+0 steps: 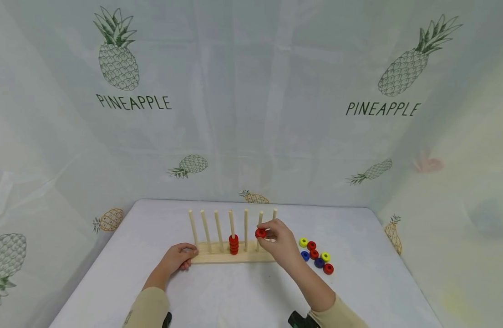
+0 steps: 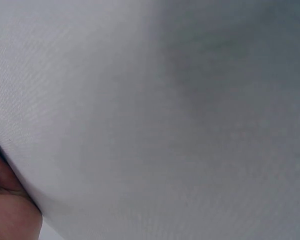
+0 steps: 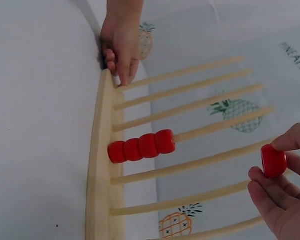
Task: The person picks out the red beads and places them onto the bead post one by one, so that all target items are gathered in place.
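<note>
A wooden peg rack (image 1: 210,259) stands on the table, with a row of upright pegs. Several red beads are stacked on its middle peg (image 1: 233,245). My left hand (image 1: 178,258) grips the left end of the base, fingers partly curled; the right wrist view shows this hand (image 3: 121,42) at the base's end too. Between thumb and fingertips my right hand (image 1: 281,242) pinches a red bead (image 3: 274,160). That bead is held up near the pegs right of the stack, not visibly on one. Only a bit of hand (image 2: 12,215) shows in the left wrist view.
Loose beads lie on the white table (image 1: 218,296) right of the rack: yellow (image 1: 303,242), blue (image 1: 305,256), dark blue (image 1: 319,263) and several red (image 1: 328,269). A pineapple-print curtain (image 1: 251,114) hangs behind and at the sides.
</note>
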`<state>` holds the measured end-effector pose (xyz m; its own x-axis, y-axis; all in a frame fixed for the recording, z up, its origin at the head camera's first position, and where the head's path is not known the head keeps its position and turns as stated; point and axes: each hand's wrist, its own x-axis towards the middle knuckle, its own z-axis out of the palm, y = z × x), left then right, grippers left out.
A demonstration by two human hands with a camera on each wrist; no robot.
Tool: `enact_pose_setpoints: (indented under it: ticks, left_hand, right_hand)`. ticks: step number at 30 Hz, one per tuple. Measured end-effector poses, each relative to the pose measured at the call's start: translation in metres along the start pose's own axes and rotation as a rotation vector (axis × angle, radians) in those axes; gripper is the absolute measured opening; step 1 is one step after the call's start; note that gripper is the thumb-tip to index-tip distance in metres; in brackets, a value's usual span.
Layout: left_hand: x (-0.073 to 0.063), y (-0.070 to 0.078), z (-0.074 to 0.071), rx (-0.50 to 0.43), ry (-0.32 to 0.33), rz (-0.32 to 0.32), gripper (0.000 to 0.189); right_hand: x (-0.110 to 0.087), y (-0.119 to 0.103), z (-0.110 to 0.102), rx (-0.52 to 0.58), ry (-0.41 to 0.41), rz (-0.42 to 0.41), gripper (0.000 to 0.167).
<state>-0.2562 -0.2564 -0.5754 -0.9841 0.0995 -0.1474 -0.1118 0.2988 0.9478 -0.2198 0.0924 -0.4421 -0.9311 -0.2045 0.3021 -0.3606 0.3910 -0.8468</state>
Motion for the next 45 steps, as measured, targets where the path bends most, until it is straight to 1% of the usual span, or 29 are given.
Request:
enact_pose_setpoints:
  ticks: [4, 11, 16, 19, 26, 32, 34, 37, 44, 45]
  left_hand:
    - [-0.001, -0.002, -0.002, 0.002, 0.0, 0.006, 0.035]
    - [0.001, -0.002, -0.001, 0.003, 0.007, -0.011, 0.036]
    - [0.003, -0.005, 0.0, -0.014, 0.006, -0.004, 0.034]
    - [0.004, -0.007, 0.001, -0.007, 0.01, 0.002, 0.033]
    - [0.004, -0.005, 0.0, -0.005, 0.024, -0.012, 0.033]
    - [0.003, -0.003, 0.001, -0.013, 0.009, -0.004, 0.034]
    - [0.002, -0.002, 0.0, -0.016, 0.008, -0.002, 0.034]
    - [0.002, -0.002, 0.0, -0.018, 0.011, -0.002, 0.033]
    - [0.002, -0.001, 0.001, -0.011, 0.013, -0.019, 0.035]
    - [0.002, -0.001, 0.001, -0.008, 0.013, -0.021, 0.035]
  right_hand:
    - [0.004, -0.008, -0.001, 0.01, -0.012, -0.015, 0.027]
    - [0.012, -0.019, -0.003, 0.045, -0.02, -0.064, 0.026]
    - [0.015, -0.026, -0.004, 0.035, -0.025, -0.096, 0.025]
    - [0.018, -0.03, -0.004, 0.034, -0.027, -0.114, 0.024]
    - [0.026, -0.042, -0.004, 0.049, -0.043, -0.131, 0.028]
    - [0.023, -0.075, -0.012, 0.058, -0.069, -0.185, 0.028]
    - [0.023, -0.08, -0.013, 0.076, -0.066, -0.203, 0.027]
    - [0.026, -0.08, -0.009, 0.11, -0.059, -0.225, 0.027]
    - [0.044, -0.045, 0.01, 0.159, -0.038, -0.245, 0.028]
    - [0.045, -0.044, 0.011, 0.165, -0.034, -0.248, 0.028]
